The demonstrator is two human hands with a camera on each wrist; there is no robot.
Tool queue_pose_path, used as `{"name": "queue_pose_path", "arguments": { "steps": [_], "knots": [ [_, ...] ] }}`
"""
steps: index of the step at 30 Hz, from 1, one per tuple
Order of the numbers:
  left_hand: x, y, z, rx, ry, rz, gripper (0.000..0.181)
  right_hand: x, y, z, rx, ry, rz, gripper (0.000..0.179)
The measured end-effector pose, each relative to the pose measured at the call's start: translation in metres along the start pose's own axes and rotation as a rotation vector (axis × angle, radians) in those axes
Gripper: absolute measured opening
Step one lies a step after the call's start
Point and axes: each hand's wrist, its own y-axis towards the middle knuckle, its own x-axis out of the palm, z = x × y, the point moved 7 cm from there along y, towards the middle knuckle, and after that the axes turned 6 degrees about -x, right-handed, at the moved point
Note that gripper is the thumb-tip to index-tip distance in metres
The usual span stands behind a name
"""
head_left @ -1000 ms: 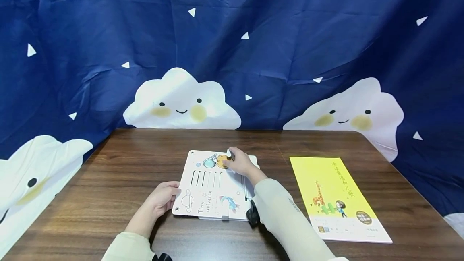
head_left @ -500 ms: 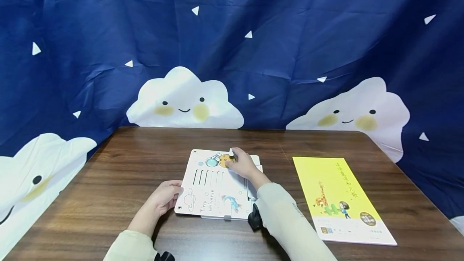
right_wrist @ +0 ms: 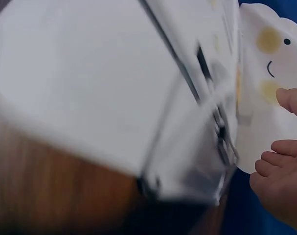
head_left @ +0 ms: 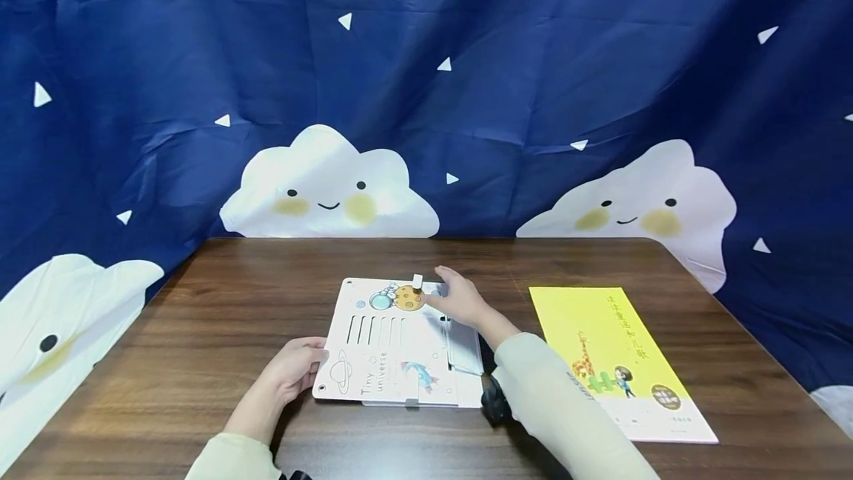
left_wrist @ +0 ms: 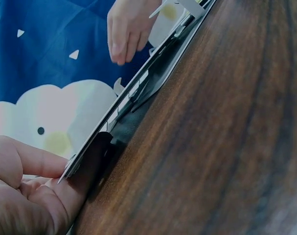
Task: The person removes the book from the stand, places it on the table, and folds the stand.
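Note:
A flat white book stand (head_left: 380,332), printed with an astronaut and "Tiny universe", lies on the table. My left hand (head_left: 288,370) pinches its left edge, thumb on top and fingers beneath; the left wrist view shows the panel (left_wrist: 120,103) raised there over a dark base. At the far edge a small white page clip (head_left: 417,283) stands up. My right hand (head_left: 463,306) hovers just right of this clip, fingers spread and holding nothing. A second clip (head_left: 412,391) sits at the near edge. The right wrist view is blurred over the stand's side.
To the right, a yellow book (head_left: 620,361) with a giraffe on its cover lies on the brown wooden table (head_left: 266,287). Behind the table hangs a blue curtain (head_left: 506,95) with white clouds.
My right hand has let go of the far clip and moved right, its fingers opening. My left hand keeps its pinch on the stand's edge. The view has shifted slightly.

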Motion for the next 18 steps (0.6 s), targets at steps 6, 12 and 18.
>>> {"name": "queue_pose_path", "arguments": {
  "steps": [6,12,18],
  "knots": [
    [0.001,-0.002,0.001,0.009,0.002,-0.016,0.027,-0.026,-0.017,0.003,-0.076,-0.073,-0.009,0.065],
    [-0.014,-0.007,0.006,0.014,0.137,0.18,0.027,-0.046,-0.036,0.011,-0.137,-0.169,-0.032,0.066],
    [-0.023,-0.021,0.033,0.089,0.391,0.312,0.031,-0.066,-0.053,0.018,-0.168,-0.285,0.002,0.068]
  ]
}}
